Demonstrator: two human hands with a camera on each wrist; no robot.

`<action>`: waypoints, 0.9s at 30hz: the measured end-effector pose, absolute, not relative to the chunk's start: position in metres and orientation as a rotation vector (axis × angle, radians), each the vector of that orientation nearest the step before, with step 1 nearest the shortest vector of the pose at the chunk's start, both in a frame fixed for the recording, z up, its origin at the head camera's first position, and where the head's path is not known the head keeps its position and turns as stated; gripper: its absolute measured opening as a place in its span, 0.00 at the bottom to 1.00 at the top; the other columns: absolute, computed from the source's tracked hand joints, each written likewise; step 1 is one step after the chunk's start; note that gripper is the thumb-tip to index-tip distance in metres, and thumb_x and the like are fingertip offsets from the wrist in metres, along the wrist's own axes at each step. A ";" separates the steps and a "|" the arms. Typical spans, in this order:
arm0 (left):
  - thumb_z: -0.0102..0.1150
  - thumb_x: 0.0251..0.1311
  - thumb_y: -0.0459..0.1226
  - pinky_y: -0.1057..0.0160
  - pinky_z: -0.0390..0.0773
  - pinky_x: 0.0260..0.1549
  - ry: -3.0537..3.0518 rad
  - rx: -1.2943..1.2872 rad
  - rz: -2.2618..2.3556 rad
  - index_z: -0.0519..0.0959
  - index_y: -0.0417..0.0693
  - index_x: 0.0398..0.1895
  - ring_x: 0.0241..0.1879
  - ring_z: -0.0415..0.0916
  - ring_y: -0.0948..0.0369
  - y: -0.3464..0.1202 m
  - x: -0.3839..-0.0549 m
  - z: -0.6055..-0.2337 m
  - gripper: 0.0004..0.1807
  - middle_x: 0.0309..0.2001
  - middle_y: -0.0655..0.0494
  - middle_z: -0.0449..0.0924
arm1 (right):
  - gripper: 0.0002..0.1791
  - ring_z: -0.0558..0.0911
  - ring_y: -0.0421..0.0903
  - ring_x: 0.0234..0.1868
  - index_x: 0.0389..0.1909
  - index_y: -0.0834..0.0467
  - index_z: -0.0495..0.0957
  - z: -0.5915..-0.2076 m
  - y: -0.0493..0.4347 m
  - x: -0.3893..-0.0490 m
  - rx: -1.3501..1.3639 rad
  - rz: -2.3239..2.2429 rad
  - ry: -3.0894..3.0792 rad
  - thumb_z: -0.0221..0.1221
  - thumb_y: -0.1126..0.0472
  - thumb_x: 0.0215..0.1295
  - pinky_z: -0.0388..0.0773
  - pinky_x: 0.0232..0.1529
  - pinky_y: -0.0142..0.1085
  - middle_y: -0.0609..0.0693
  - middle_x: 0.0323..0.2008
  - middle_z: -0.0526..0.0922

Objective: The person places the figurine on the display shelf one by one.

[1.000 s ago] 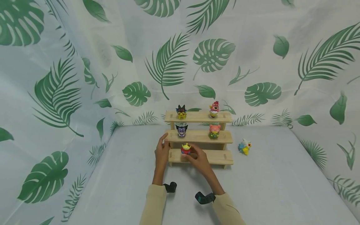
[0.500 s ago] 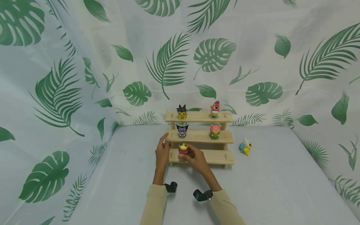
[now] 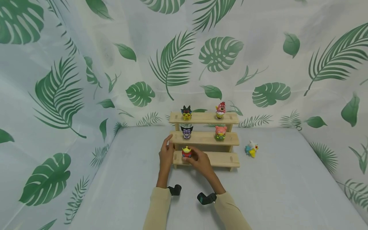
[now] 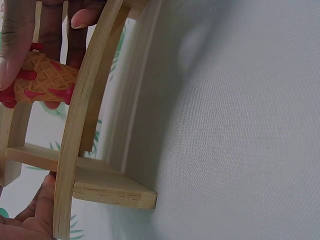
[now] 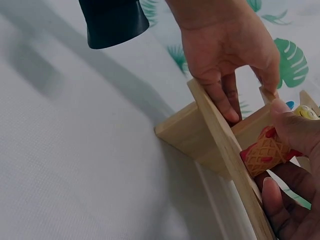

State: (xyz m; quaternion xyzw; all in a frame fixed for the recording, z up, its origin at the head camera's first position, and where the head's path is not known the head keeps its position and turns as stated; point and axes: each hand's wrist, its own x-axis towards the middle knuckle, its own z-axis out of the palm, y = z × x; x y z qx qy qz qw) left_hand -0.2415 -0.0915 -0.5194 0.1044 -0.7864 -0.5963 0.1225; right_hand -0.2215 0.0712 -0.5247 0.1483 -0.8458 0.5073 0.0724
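Observation:
My right hand point(image 3: 202, 162) pinches a small toy figurine point(image 3: 186, 152) with a yellow-green head and red body. Seen in the left wrist view, the figurine point(image 4: 47, 82) has a waffle-patterned back with red drips, and its base meets the lowest board. In the right wrist view, thumb and fingers hold the figurine point(image 5: 265, 154) from both sides. My left hand point(image 3: 166, 155) grips the left end of the three-step wooden shelf point(image 3: 217, 159), by the middle board. Its fingertips curl among the boards at that end in the right wrist view.
The top step carries a yellow figurine with dark ears point(image 3: 186, 113) and a pink bear point(image 3: 220, 111). On the middle step stand a black-and-purple figurine point(image 3: 187, 132) and a pink one point(image 3: 220, 133). A white, blue and yellow figurine point(image 3: 251, 149) lies on the table to the right.
My right hand has shifted slightly left with the figurine, along the lowest step. It has barely moved in the last half second. The left hand keeps its place on the shelf.

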 end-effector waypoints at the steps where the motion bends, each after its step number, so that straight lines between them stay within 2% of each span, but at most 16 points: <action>1: 0.42 0.74 0.52 0.63 0.70 0.30 -2.296 0.304 -1.740 0.72 0.71 0.65 0.31 0.74 0.57 -0.092 -0.242 -0.520 0.20 0.33 0.46 0.81 | 0.28 0.82 0.46 0.39 0.57 0.56 0.79 -0.525 0.071 -0.222 0.436 1.526 -2.549 0.72 0.58 0.54 0.77 0.40 0.38 0.55 0.47 0.86; 6: 0.42 0.74 0.52 0.63 0.70 0.29 -2.295 0.292 -1.744 0.71 0.70 0.65 0.29 0.73 0.58 -0.092 -0.243 -0.520 0.20 0.32 0.46 0.81 | 0.27 0.82 0.46 0.39 0.57 0.55 0.79 -0.525 0.070 -0.222 0.401 1.532 -2.568 0.72 0.58 0.54 0.77 0.40 0.38 0.54 0.47 0.86; 27: 0.42 0.74 0.54 0.59 0.74 0.37 -2.291 0.277 -1.745 0.71 0.68 0.66 0.39 0.80 0.51 -0.092 -0.241 -0.519 0.21 0.39 0.47 0.84 | 0.29 0.84 0.51 0.46 0.58 0.55 0.78 -0.530 0.069 -0.219 0.395 1.562 -2.494 0.72 0.56 0.53 0.79 0.47 0.46 0.57 0.48 0.85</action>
